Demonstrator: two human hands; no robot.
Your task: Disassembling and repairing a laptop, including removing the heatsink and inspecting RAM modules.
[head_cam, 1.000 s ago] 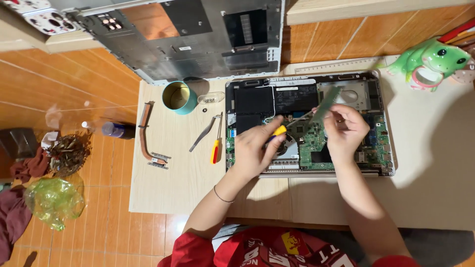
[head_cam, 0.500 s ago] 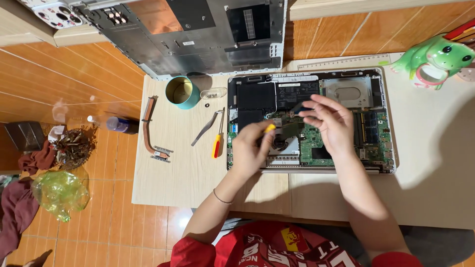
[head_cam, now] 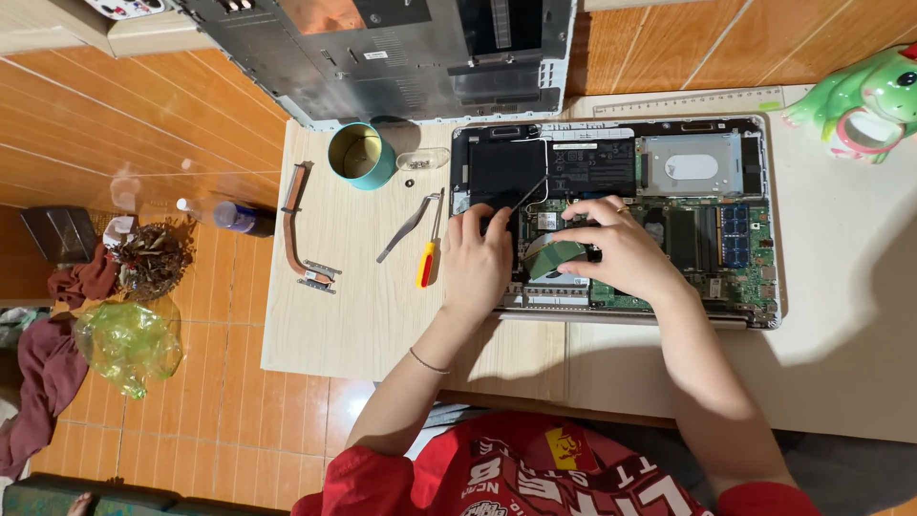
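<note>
An opened laptop [head_cam: 755, 287] lies on the light wooden table with its green circuit board, black battery and silver drive exposed. My left hand [head_cam: 476, 263] rests on the laptop's left part, closed around a screwdriver whose thin dark shaft [head_cam: 528, 194] pokes out over the battery. My right hand [head_cam: 626, 250] pinches a flat grey-green part [head_cam: 552, 256] and holds it against the board just right of my left hand. The part's underside is hidden.
Left of the laptop lie a red-and-yellow screwdriver [head_cam: 427, 263], metal tweezers [head_cam: 406, 229], a copper heat pipe [head_cam: 298, 229], a teal cup [head_cam: 361, 155] and a small clear dish [head_cam: 421, 159]. The laptop's grey bottom cover [head_cam: 401, 57] leans behind. A green frog figure [head_cam: 864, 96] stands at right.
My right hand has brought the grey-green part down from above the board to its left middle. My left hand has shifted, and the screwdriver's yellow handle is now hidden in it.
</note>
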